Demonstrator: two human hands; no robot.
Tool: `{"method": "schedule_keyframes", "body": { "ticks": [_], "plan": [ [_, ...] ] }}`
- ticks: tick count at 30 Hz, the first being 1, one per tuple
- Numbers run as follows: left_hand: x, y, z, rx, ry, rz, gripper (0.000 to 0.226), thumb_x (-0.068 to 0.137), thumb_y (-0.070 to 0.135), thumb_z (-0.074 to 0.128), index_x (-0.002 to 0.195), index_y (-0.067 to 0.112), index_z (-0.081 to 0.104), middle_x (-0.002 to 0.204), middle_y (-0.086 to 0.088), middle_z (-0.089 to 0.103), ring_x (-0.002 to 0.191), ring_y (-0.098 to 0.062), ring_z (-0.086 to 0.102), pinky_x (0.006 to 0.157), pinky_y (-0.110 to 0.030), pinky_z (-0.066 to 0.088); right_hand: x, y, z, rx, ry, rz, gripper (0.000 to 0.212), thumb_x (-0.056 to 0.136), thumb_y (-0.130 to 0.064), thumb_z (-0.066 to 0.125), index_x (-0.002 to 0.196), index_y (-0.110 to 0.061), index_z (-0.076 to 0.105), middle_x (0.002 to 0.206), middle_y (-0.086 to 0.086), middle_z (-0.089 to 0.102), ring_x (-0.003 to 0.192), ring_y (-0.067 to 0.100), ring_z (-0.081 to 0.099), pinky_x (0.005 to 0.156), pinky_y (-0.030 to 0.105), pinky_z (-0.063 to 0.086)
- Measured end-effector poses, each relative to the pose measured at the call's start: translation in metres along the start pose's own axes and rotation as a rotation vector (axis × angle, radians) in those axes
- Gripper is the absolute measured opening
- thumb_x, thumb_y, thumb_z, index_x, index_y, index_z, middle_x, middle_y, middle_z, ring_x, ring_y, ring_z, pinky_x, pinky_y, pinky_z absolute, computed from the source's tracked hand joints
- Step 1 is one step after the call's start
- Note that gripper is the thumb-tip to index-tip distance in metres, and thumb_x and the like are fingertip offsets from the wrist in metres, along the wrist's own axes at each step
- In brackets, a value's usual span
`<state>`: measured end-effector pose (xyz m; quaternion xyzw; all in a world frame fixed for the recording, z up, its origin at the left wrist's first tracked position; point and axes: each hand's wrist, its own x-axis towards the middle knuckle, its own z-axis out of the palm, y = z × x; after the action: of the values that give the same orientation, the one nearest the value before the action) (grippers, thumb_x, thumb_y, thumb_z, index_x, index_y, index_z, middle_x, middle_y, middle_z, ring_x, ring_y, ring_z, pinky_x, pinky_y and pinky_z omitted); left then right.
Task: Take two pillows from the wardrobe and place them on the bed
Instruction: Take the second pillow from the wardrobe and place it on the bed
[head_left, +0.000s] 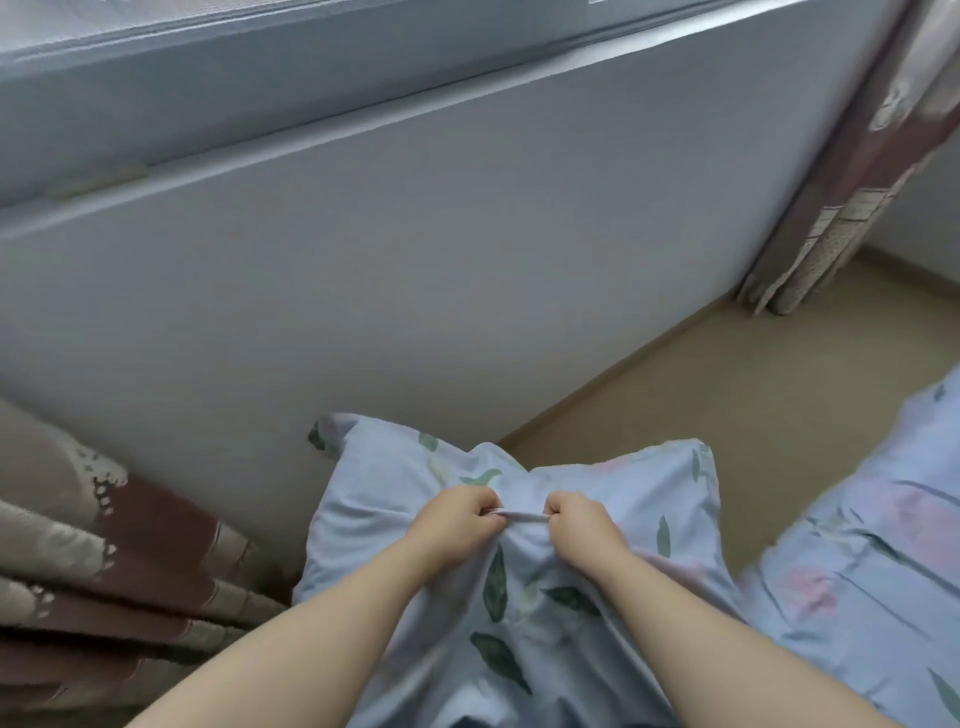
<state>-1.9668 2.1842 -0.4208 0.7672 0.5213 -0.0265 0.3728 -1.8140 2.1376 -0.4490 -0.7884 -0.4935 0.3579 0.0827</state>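
Note:
A pale blue pillow (639, 499) printed with green leaves and faint pink flowers hangs in front of me at the bottom centre. My left hand (457, 525) and my right hand (582, 527) are both closed on a pinched fold of its cover near the middle, close together, with a taut strip of fabric between them. The pillow's top corners stick up to the left and right of my hands. Its lower part runs out of the frame. Bedding (872, 561) in the same print lies at the lower right.
A white wall (415, 260) under a window sill (311, 140) fills the upper view. Brown and beige curtains hang at the left (104, 561) and the upper right (852, 171). Beige floor (727, 384) shows between the wall and the bedding.

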Motion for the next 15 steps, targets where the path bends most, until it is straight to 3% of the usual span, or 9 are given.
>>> {"method": "schedule_keyframes", "body": {
  "ticks": [4, 9, 12, 15],
  "plan": [
    [0.077, 0.026, -0.013, -0.004, -0.099, 0.058, 0.020, 0.085, 0.021, 0.052, 0.065, 0.016, 0.050, 0.067, 0.001, 0.051, 0.071, -0.017, 0.046, 0.066, -0.032, 0.036, 0.051, 0.012, -0.037, 0.045, 0.030, 0.096, 0.031, 0.080, 0.000, 0.028, 0.058, -0.020, 0.035, 0.064, -0.004, 0.041, 0.068, 0.021, 0.038, 0.076, 0.034, 0.027],
    [0.192, 0.069, -0.042, -0.003, -0.172, 0.171, 0.015, 0.085, 0.022, 0.054, 0.073, 0.014, 0.057, 0.074, -0.002, 0.054, 0.074, -0.019, 0.048, 0.068, -0.031, 0.035, 0.135, 0.025, -0.096, 0.173, 0.118, 0.188, 0.029, 0.076, 0.000, 0.028, 0.057, -0.020, 0.035, 0.063, -0.002, 0.035, 0.069, 0.023, 0.034, 0.054, 0.029, 0.020],
    [0.248, 0.100, -0.060, 0.006, -0.213, 0.204, 0.028, 0.085, 0.021, 0.053, 0.058, 0.021, 0.045, 0.062, 0.005, 0.045, 0.071, -0.019, 0.045, 0.065, -0.030, 0.032, 0.176, 0.030, -0.131, 0.225, 0.169, 0.249, 0.029, 0.077, 0.001, 0.029, 0.056, -0.018, 0.035, 0.062, -0.002, 0.037, 0.069, 0.023, 0.037, 0.060, 0.031, 0.024],
    [0.294, 0.128, -0.065, 0.007, -0.257, 0.245, 0.030, 0.084, 0.019, 0.054, 0.056, 0.022, 0.043, 0.059, 0.006, 0.043, 0.062, -0.014, 0.042, 0.060, -0.030, 0.031, 0.203, 0.037, -0.158, 0.219, 0.221, 0.339, 0.029, 0.082, 0.000, 0.031, 0.059, -0.017, 0.036, 0.068, 0.000, 0.045, 0.074, 0.025, 0.042, 0.070, 0.032, 0.031]
  ]
}}
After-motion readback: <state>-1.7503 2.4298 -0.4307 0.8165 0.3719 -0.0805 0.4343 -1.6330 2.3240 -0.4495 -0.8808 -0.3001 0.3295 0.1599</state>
